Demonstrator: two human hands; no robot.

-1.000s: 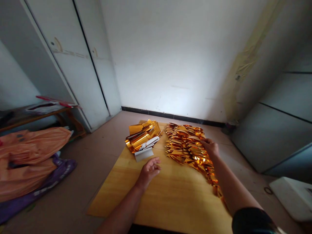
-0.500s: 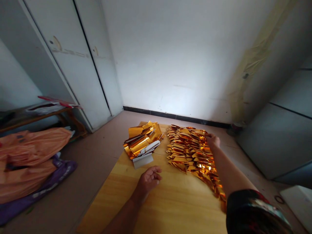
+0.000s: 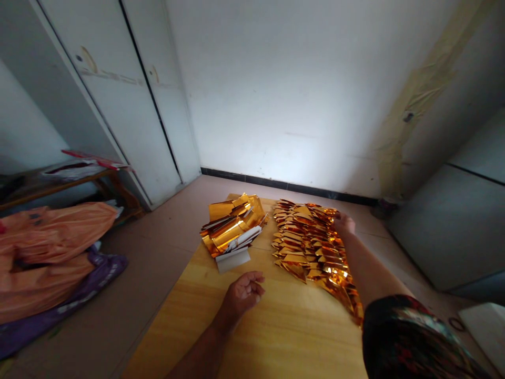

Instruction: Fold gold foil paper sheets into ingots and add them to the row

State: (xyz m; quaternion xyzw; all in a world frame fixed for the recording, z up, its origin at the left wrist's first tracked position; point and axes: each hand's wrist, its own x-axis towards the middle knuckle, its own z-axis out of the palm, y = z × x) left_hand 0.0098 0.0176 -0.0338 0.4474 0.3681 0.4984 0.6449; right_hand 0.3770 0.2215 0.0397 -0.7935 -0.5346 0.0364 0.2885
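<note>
The right hand (image 3: pixel 345 223) is at the folded foil (image 3: pixel 302 243)'s far right end, its grip unclear; the left hand (image 3: pixel 242 293), half-open, looks empty. Foil sheets (image 3: pixel 229 231) lie left. A sideways knock could spill folds off the table (image 3: pixel 292 326).

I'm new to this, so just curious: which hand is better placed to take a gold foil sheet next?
Probably the left hand: it looks empty, close to the gold foil sheets. The right hand is farther off, at the right edge of the folded gold foil pieces.
</note>
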